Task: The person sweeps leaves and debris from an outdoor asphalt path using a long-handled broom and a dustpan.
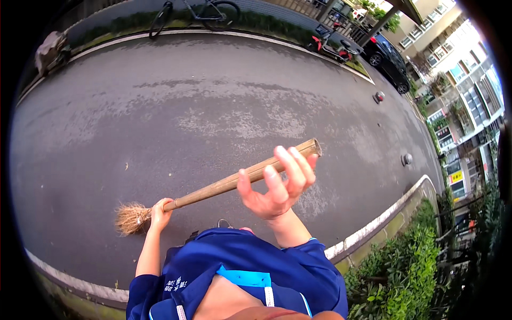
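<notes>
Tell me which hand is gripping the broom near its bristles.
The left hand, closed around the broom beside its bristles; the right hand is open near the broom's other end.

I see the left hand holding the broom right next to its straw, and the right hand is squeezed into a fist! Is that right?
Not quite: the right hand isn't in a fist. The head view shows it open, its fingers spread and a little bent. The left hand does hold the broom right next to its straw.
</notes>
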Action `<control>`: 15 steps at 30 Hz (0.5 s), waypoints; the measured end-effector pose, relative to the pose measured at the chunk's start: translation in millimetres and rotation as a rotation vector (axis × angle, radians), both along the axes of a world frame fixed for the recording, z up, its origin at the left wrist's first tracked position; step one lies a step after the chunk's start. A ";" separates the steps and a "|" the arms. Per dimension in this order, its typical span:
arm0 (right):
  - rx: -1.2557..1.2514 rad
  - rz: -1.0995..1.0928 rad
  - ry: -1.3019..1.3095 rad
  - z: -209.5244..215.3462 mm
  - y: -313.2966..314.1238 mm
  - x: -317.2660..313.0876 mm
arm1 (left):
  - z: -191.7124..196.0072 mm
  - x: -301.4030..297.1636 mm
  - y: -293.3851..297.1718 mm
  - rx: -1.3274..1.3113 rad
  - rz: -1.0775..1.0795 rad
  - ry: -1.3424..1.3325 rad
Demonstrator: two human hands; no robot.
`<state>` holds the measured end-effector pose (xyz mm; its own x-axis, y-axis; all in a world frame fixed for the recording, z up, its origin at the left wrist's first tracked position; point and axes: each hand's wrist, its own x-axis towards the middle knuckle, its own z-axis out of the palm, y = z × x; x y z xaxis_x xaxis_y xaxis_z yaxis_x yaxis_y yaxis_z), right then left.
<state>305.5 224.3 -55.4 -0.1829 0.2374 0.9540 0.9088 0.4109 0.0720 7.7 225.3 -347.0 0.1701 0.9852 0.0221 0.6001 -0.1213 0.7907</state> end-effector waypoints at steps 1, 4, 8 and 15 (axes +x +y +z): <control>-0.001 -0.170 0.018 -1.2 -6.4 20.5 | 2.1 7.0 -2.7 -0.068 -0.053 0.059; -0.136 -0.067 0.386 -19.7 -16.5 73.3 | 7.5 30.8 -8.4 -0.202 -0.170 0.194; -0.473 0.424 1.180 -46.5 -33.5 111.8 | -13.9 53.8 -4.9 -0.277 -0.290 0.288; -0.539 1.048 1.294 -68.8 -61.5 158.3 | -2.8 79.0 68.2 -0.086 -0.428 0.352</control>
<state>463.8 162.9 -124.2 0.2952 0.8386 0.4578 -0.3758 0.5424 -0.7514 86.7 293.5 -349.8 0.5378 0.8225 -0.1854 0.7408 -0.3560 0.5696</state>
